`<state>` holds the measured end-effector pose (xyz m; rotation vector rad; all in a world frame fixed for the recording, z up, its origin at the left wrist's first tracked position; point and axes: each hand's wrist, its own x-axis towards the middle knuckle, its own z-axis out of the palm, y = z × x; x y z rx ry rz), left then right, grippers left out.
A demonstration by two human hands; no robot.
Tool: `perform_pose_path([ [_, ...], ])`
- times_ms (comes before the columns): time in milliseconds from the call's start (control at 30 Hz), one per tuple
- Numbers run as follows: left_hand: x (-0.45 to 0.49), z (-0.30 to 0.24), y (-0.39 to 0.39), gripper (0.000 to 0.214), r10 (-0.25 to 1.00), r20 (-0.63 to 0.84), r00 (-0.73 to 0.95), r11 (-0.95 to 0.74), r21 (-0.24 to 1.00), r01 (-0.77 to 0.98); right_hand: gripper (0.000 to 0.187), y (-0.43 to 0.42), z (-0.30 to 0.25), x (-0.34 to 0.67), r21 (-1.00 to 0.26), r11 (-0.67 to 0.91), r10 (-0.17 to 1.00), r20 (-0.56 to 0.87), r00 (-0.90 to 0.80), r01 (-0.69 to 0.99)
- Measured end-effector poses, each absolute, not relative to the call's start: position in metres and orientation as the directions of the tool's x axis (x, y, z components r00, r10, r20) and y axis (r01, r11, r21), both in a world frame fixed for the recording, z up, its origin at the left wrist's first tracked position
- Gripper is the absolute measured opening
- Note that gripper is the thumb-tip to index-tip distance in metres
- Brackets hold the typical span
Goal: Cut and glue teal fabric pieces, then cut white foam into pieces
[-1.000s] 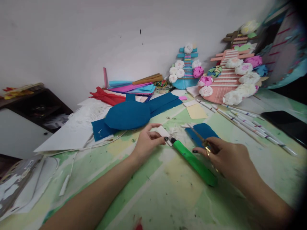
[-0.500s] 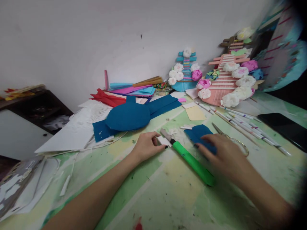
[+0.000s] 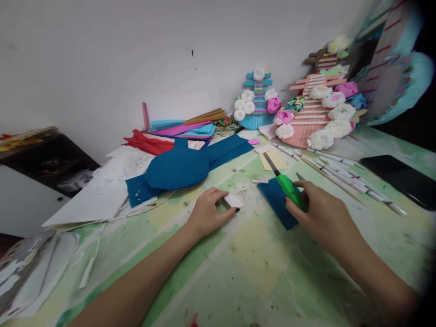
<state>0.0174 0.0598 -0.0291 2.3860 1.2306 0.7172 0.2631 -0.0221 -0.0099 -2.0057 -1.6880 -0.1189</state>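
Green material is wrapping the handle of a cutter [image 3: 293,193], which the right hand [image 3: 318,209] is grasping between thumb and curled fingers. Below it, a small blue sheet [image 3: 277,206] is lying on the table [image 3: 252,259]; I cannot tell whether the cutter is touching it. The bare blade is pointing away, past the sheet's far edge, towards a cream paper [image 3: 277,160]. To the sheet's left, the left hand [image 3: 211,211] is holding a small white card [image 3: 233,200] by its edges between thumb and fingers; how firmly is unclear. Scissors [image 3: 299,176], mostly hidden, are lying just right of the sheet's far end.

The uncovered blade is posing the main risk: swinging it leftward could nick the left thumb, since so small a card is leaving little room. A weak hold could let the card skid; dipping the blade could score the sheet.
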Motion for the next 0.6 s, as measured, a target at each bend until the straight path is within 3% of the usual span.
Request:
perform_pose_path([
  [233,0.033,-0.032,0.049,0.043,0.806,0.281,0.521,-0.591,0.355,0.724,0.034,-0.018,-0.023,0.267,-0.178,-0.232,0.924,0.267,0.274,0.956],
  [400,0.034,-0.032,0.050,0.038,0.835,0.261,0.485,-0.549,0.447,0.706,0.035,-0.016,-0.030,0.271,-0.124,-0.157,0.921,0.340,0.191,0.980],
  [500,0.036,-0.031,0.051,0.027,0.854,0.234,0.464,-0.511,0.536,0.672,0.034,-0.017,-0.033,0.262,-0.141,-0.005,0.894,0.443,0.067,0.990],
  [600,0.041,-0.030,0.051,0.032,0.867,0.231,0.442,-0.490,0.567,0.663,0.030,-0.019,-0.037,0.241,-0.284,0.261,0.887,0.448,-0.112,0.923],
])
